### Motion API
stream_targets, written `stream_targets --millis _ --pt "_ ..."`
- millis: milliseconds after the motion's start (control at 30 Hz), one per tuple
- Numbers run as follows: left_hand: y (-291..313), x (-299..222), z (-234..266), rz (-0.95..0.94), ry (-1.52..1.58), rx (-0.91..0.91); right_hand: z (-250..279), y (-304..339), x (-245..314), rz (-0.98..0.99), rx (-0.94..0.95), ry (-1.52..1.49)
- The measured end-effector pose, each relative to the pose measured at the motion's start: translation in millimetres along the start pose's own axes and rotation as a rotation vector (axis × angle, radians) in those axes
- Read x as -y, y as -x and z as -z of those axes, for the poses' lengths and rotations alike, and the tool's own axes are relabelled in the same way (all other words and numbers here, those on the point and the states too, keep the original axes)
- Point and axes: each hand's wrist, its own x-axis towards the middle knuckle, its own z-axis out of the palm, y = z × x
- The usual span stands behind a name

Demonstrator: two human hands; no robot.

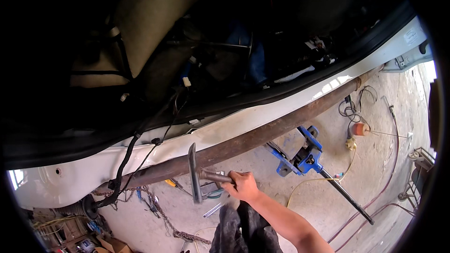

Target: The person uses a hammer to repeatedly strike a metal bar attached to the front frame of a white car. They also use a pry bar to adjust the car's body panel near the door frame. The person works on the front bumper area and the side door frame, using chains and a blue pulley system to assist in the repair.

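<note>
My right hand reaches in from the lower right, its fingers wrapped round the short handle of a hammer. The hammer's long, dark, slightly curved metal head stands close to a rusty pipe that runs along the car's side. Above the pipe is the white door sill of the car, with a bent, uneven edge near the middle. Whether the hammer touches the pipe I cannot tell. My left hand is not in view.
A blue floor jack with a long black handle stands at the right. Hoses and cords, an orange-red reel-like piece, and a wheeled cart are farther right. A rusty chain and a yellow-handled tool lie left. Black wiring hangs over the sill.
</note>
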Motion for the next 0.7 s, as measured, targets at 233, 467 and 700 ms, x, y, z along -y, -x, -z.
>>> stream_targets --millis 233,467,700 --pt "-15 -20 -13 0.009 0.027 0.049 22 -28 5 0.070 -0.011 0.143" --pt "-48 -81 -23 0.179 0.179 0.129 69 -56 17 0.136 0.161 0.337" --pt "-56 -203 -6 -0.041 0.251 -0.013 108 -67 43 0.347 0.297 0.247"
